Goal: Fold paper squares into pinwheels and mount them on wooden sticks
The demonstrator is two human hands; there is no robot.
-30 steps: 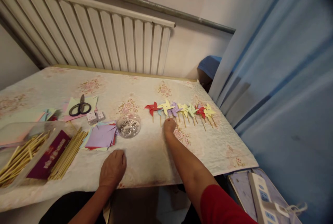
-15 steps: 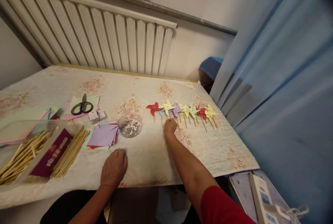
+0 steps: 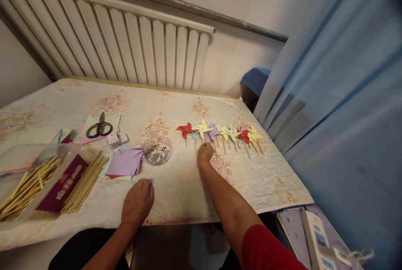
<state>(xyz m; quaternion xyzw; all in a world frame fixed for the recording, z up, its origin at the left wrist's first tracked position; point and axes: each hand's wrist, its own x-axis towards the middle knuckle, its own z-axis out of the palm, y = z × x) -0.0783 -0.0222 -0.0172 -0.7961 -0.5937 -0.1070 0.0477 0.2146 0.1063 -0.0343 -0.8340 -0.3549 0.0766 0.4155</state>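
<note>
My right hand is closed at the lower end of a yellow paper pinwheel, its fingers pinched round the stick, which is mostly hidden. That pinwheel lies in a row with several others: a red pinwheel to its left, a purple pinwheel just to its right, and more yellow, green and red ones beyond. My left hand rests curled in a loose fist on the table's near side, with nothing visible in it. In front of it lie purple paper squares and a clear round dish of small metallic pieces.
On the left stands a clear plastic box with wooden sticks; more sticks lie beside it. Black-handled scissors rest on paper sheets near two small white boxes. A power strip sits lower right, beside a blue curtain.
Almost nothing differs. My right hand has shifted very slightly; my left hand and the pinwheels stay in place.
</note>
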